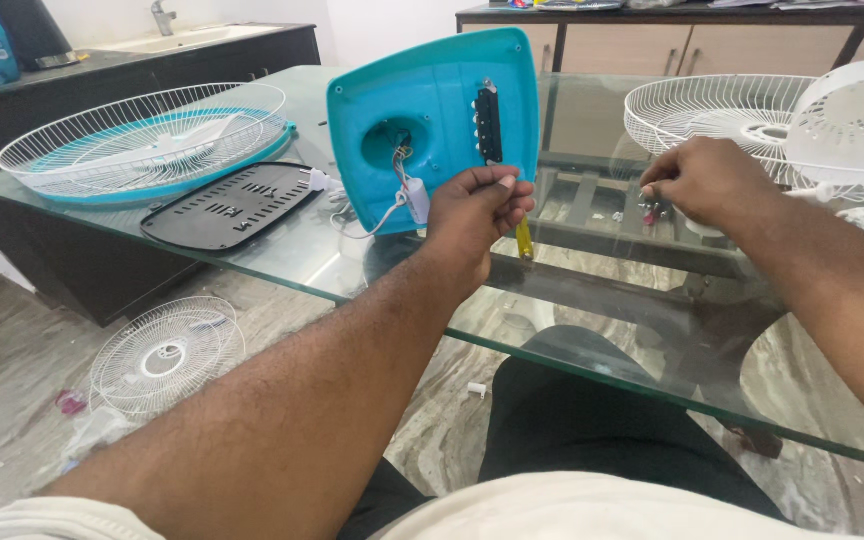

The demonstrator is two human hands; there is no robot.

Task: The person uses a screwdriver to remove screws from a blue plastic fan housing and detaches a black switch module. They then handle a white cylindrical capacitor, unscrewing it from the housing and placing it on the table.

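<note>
Glass table (282, 250), dark-framed, set with fan parts.

1. Wire fan guard (147, 135), white, dished, lying on a teal ring at the table's far left corner.
2. Black slotted cover plate (227, 205), flat on the glass just beside the guard, toward the left front edge.
3. Teal fan base housing (432, 110), square with rounded corners, stood up on edge near the table's middle, hollow underside facing the person. A black switch strip (489, 125) runs down its right half; white wiring (392, 205) hangs from the round opening.
4. Left hand (477, 210), closed round the lower right edge of the housing, thumb on top, holding it upright. A yellow-handled tool (524, 240) shows below the fingers; how it is held cannot be told.
5. Right hand (707, 180), fingers curled down and pinched over small dark parts (652, 212) on the glass; whether it grips one cannot be told.
6. Second white wire guard (717, 110) at the far right edge, with a white perforated motor cover (852, 125) just beside it.

Below the table's left front corner, a third white guard (167, 355) lies on the floor.
</note>
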